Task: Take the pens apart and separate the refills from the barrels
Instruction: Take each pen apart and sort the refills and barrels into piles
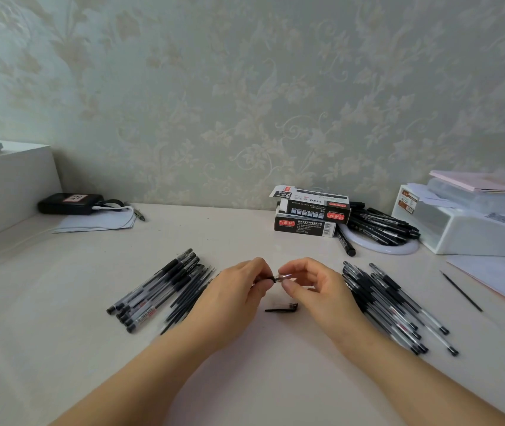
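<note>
White desk (245, 379) | both hands' fingers (257, 269) pinch pen (279, 277) | stacked pen boxes (311, 212), contents unseen

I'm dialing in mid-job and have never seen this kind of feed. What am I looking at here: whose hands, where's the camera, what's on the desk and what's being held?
There is no robot: a person works with bare hands, and one wide-angle camera on their head looks forward and down.

The left hand and right hand meet in the middle, both pinching one pen between the fingertips. Whether it is already coming apart is too small to tell.

On the pale desk: a black pen cap below the hands, a row of pens and dark refills on the left, a pile of pens on the right, a single thin refill farther right, and two stacked pen boxes at the back.
</note>
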Tool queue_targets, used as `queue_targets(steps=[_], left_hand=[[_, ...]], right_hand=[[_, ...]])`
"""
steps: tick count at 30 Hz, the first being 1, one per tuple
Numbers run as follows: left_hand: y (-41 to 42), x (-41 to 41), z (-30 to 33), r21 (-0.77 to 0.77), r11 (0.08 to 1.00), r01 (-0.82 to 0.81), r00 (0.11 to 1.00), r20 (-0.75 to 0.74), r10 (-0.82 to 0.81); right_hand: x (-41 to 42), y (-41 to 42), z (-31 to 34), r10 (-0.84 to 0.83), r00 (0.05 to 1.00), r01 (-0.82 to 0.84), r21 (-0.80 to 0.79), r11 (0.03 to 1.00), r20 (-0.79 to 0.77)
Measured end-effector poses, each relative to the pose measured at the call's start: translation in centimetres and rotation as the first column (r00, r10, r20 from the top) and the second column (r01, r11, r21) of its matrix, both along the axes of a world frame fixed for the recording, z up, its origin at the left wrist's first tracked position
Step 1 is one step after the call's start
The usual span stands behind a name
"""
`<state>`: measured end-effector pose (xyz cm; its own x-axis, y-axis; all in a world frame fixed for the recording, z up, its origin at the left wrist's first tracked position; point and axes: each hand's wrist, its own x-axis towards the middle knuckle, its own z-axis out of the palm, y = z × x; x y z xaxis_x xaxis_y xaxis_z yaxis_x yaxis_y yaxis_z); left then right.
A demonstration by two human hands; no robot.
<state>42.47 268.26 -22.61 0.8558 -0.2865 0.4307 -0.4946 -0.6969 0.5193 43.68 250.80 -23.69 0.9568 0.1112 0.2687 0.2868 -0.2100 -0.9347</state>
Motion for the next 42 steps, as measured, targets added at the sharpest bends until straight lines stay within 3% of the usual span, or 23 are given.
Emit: queue_targets(steps=[6,13,16,22,28,31,34,39,42], left_hand=[[-0.1,0.0,-0.1,-0.008,1.0,0.016,1.0,0.016,-0.015],[0.0,-0.2,0.1,0.025,1.0,0.011,1.0,0.019,-0.012],[0.1,-0.1,0.0,0.033,0.999,-0.006,1.0,0.001,0.006],[0.2,0.2,-0.2,0.048,0.998,-0.037,0.999,-0.019,0.038],[0.2,0.2,-0.4,0.051,0.998,-0.039,0.999,-0.028,0.041],[0.2,0.3,-0.5,0.047,0.997,-0.054,0.999,-0.006,0.054],[0.2,0.5,-0.7,0.025,0.998,-0.06,0.998,0.019,0.06],[-0.4,0.3,-0.7,-0.036,0.999,0.024,0.999,0.042,-0.023],[-0.6,0.2,-0.5,-0.036,0.998,0.042,0.996,0.075,-0.039]], right_hand=[[0.1,0.2,-0.1,-0.048,0.999,0.049,0.019,0.999,-0.012],[0.7,-0.4,-0.2,-0.151,0.986,0.162,0.172,0.972,-0.077],[0.7,-0.4,-0.5,-0.22,0.976,0.22,0.035,0.975,0.001],[0.7,0.1,-0.8,-0.152,0.975,0.204,-0.399,0.894,0.16],[0.7,0.3,-0.8,-0.132,0.975,0.201,-0.449,0.871,0.179],[0.7,0.2,-0.8,-0.162,0.974,0.214,-0.405,0.889,0.159],[0.4,0.2,-0.4,-0.208,0.965,0.244,-0.265,0.933,0.157],[-0.3,0.3,0.5,-0.055,0.998,0.055,0.006,0.998,0.005],[0.1,0.1,0.5,-0.08,0.995,0.086,0.108,0.99,-0.056]])
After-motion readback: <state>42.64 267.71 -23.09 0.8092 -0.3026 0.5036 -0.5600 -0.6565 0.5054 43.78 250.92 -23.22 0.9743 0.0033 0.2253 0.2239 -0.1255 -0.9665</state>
